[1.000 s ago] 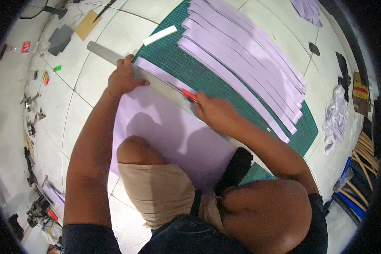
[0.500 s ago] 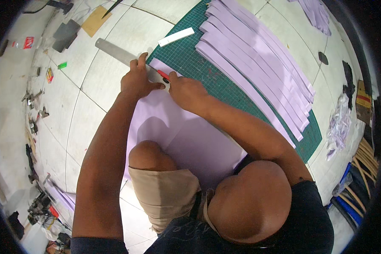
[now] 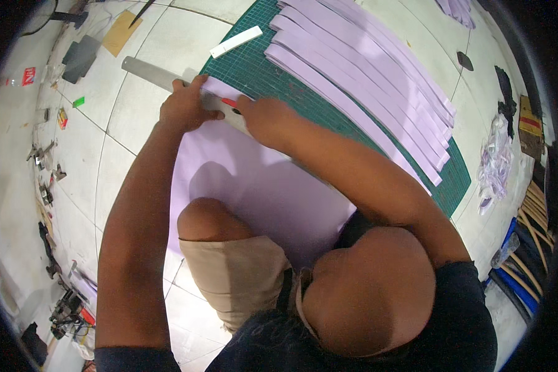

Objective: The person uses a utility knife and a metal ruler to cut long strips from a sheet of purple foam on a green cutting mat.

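A long metal ruler (image 3: 147,72) lies across the upper edge of a lilac sheet (image 3: 248,164), which looks like smooth fabric or thin vinyl. My left hand (image 3: 185,106) grips the ruler from above, its thumb apart from the fingers. Just right of it, my right hand (image 3: 268,121) is closed around a red cutter (image 3: 229,102), whose tip points left beside the ruler; the blade is too small to make out. Under the sheet's far edge is a green gridded cutting mat (image 3: 240,73). Several cut lilac strips (image 3: 359,80) lie side by side on the mat.
A white bar-shaped piece (image 3: 236,42) rests on the mat's far left edge. My bent knee (image 3: 211,220) is over the sheet. Small tools and a green lighter (image 3: 79,101) are scattered on the tiled floor at left. Wooden rods (image 3: 536,214) and a crumpled plastic bag (image 3: 495,162) are at right.
The whole view has shifted slightly, so things appear further left and a little higher. Both hands keep nearly the same place along the ruler, the cutter still in my right hand.
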`<act>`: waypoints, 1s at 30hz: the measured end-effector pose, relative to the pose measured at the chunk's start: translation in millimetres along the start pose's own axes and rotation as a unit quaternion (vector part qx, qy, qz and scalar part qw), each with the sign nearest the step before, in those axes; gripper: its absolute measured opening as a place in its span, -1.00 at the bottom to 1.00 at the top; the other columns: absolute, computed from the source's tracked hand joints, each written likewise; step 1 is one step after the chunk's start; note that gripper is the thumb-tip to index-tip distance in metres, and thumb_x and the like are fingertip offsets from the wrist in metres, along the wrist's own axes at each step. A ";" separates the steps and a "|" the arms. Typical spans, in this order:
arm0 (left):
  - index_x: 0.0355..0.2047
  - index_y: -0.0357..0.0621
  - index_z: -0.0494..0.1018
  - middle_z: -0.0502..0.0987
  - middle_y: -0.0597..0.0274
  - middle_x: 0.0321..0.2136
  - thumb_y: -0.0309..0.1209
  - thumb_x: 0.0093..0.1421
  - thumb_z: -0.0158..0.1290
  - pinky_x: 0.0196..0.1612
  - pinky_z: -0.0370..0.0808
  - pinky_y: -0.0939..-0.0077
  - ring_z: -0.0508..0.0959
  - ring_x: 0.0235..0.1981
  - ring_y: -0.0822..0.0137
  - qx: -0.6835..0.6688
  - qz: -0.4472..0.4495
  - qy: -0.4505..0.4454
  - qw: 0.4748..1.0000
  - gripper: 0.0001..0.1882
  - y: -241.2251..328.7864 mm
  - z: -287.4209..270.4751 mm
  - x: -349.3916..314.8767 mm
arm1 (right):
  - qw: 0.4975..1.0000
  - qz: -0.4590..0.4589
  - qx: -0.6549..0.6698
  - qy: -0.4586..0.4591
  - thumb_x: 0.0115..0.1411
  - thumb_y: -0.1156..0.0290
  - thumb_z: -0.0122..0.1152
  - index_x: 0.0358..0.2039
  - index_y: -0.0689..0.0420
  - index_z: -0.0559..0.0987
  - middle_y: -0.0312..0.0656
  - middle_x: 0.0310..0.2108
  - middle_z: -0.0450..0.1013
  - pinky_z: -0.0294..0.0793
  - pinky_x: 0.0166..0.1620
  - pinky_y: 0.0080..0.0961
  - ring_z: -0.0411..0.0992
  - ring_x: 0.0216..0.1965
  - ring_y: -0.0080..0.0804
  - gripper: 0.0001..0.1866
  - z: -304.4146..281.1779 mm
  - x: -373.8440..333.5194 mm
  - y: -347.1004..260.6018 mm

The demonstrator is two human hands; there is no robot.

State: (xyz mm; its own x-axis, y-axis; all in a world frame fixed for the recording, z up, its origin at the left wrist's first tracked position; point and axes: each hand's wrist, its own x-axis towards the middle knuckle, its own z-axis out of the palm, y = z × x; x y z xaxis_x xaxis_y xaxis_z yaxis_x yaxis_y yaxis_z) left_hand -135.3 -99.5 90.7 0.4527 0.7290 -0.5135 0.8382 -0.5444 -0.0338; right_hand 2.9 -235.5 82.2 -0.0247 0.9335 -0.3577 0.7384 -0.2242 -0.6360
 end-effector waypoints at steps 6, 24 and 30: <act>0.36 0.13 0.14 0.26 -0.26 0.17 -0.02 -0.14 0.43 0.08 0.52 0.06 0.54 0.02 -0.14 -0.035 0.032 0.021 0.999 0.07 -7.7 8.1 11.9 | 0.994 0.074 -0.039 -0.071 0.28 0.45 -0.03 0.05 0.16 0.34 0.19 -0.37 0.54 0.50 -0.23 0.00 0.56 -0.31 0.15 -0.68 -18.7 -113.8 40.8; 0.36 0.21 0.11 0.31 -0.29 0.09 0.02 -0.13 0.41 0.13 0.44 0.02 0.46 0.08 -0.21 -0.054 0.127 0.056 0.989 0.07 -48.7 39.6 46.8 | 0.922 0.313 -0.110 -0.199 0.34 0.36 -0.12 0.02 0.10 0.23 0.17 -0.24 0.48 0.57 -0.19 -0.02 0.53 -0.17 0.19 -0.73 4.7 -474.3 182.7; 0.31 -0.14 0.11 0.30 -0.32 0.11 0.01 -0.13 0.42 0.15 0.43 0.03 0.44 0.10 -0.24 -0.027 0.157 0.121 0.980 0.09 -73.3 58.2 43.7 | 0.951 0.203 -0.148 -0.183 0.27 0.40 -0.06 -0.13 0.12 0.28 0.08 -0.36 0.47 0.57 -0.37 0.01 0.55 -0.35 0.14 -0.81 -32.4 -470.7 190.0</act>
State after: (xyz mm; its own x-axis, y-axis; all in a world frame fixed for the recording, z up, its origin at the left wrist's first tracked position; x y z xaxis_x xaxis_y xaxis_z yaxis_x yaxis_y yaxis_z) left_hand -194.6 -51.9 20.8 0.7444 0.6097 -0.2721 0.6578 -0.7395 0.1426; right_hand 176.6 -708.4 151.9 0.1101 0.6149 -0.7808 0.8929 -0.4063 -0.1940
